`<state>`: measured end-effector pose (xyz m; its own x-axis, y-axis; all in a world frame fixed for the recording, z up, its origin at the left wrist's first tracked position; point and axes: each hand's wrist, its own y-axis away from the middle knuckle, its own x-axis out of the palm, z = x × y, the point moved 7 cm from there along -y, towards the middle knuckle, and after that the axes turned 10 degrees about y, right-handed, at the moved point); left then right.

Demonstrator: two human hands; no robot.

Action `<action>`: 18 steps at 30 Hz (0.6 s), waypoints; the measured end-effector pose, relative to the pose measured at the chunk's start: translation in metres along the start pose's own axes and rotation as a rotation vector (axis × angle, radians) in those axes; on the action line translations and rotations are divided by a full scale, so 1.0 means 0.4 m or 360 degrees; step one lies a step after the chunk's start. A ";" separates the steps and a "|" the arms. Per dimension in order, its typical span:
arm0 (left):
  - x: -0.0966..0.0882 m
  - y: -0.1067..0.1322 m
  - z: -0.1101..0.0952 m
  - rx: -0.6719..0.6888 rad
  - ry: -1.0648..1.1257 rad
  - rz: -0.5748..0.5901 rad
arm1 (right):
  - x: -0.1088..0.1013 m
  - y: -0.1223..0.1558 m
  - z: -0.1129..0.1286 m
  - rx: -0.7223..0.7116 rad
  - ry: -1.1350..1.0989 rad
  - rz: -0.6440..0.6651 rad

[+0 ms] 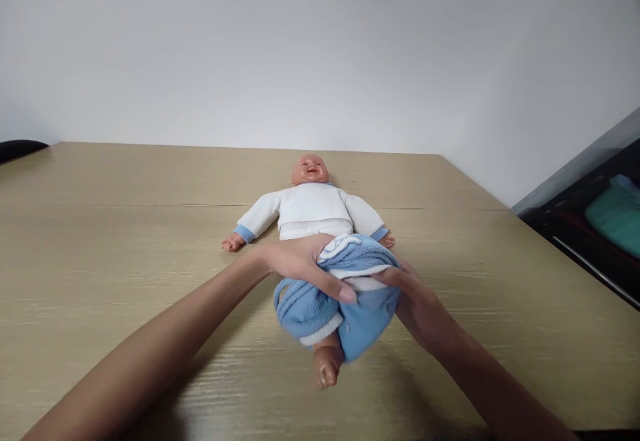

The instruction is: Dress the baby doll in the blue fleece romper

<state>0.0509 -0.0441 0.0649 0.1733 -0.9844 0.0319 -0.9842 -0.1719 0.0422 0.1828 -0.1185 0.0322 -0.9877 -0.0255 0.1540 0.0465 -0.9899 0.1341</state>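
Observation:
A baby doll [315, 202] lies on its back with its head toward the wall, dressed in a white top with blue cuffs. Blue fleece pants [367, 328] with white trim are bunched around its legs. One bare foot [328, 364] sticks out of a pant leg; the other foot is hidden. My left hand [305, 261] grips the bunched pants from the left, thumb across the front and most fingers out of sight behind the cloth. From the right, my right hand [413, 294] is closed on the pants' edge, its fingers partly tucked into the fabric.
The doll rests on a wide light wooden table [125, 241] with a seam across it. A white wall [225, 68] rises behind, with an opening at the top. Beyond the right edge stands a dark container [565, 228] with green cloth [617, 211] in it.

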 end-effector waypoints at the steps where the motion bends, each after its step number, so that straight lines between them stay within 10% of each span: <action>1: -0.003 0.001 -0.006 -0.0028 -0.0071 -0.0083 | 0.005 0.014 -0.002 0.0045 -0.0020 -0.0052; 5: -0.010 0.010 -0.023 -0.0121 -0.0381 -0.0284 | 0.041 0.093 -0.030 0.0197 0.0012 -0.0095; 11: 0.040 0.014 -0.017 -0.0296 -0.0583 -0.0070 | 0.151 0.203 -0.045 0.0003 0.0264 0.0153; 18: 0.066 0.025 -0.011 -0.0414 -0.0805 0.0066 | 0.044 0.192 -0.075 0.0059 0.0593 -0.0627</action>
<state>0.0458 -0.0717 0.0705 0.0330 -0.8970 -0.4409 -0.9374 -0.1808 0.2977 0.1647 -0.1989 0.0160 -0.9171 0.2920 -0.2714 -0.3393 -0.9291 0.1469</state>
